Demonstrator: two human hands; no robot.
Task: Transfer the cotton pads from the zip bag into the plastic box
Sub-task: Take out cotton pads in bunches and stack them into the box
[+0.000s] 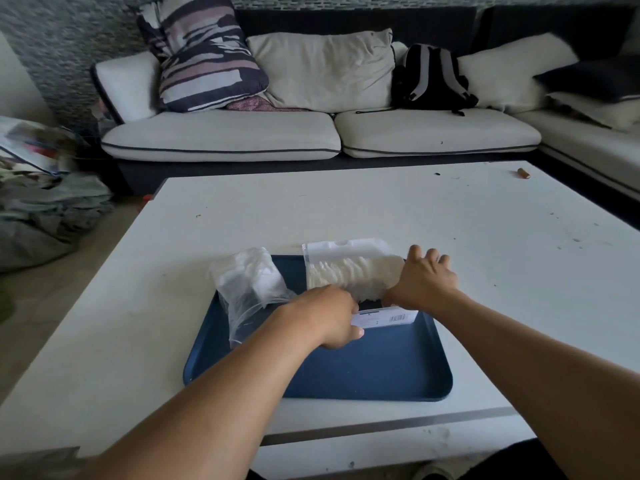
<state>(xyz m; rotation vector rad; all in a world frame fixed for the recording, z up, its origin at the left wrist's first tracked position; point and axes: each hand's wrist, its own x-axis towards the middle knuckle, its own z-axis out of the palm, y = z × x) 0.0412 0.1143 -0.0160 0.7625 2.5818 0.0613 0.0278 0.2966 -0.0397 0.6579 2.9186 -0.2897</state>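
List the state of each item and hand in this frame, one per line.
zip bag: lying on the tray, full of cotton pads, gripped at both ends
clear plastic bag: crumpled, lying over the tray's left edge
blue tray: flat on the table
left hand: grips the zip bag's near end
right hand: grips its right side

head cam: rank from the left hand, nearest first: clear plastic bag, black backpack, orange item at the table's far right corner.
From the left hand:
1. clear plastic bag, right beside it on the left, on the blue tray.
2. orange item, far right corner of the table.
3. black backpack, on the sofa beyond the table.
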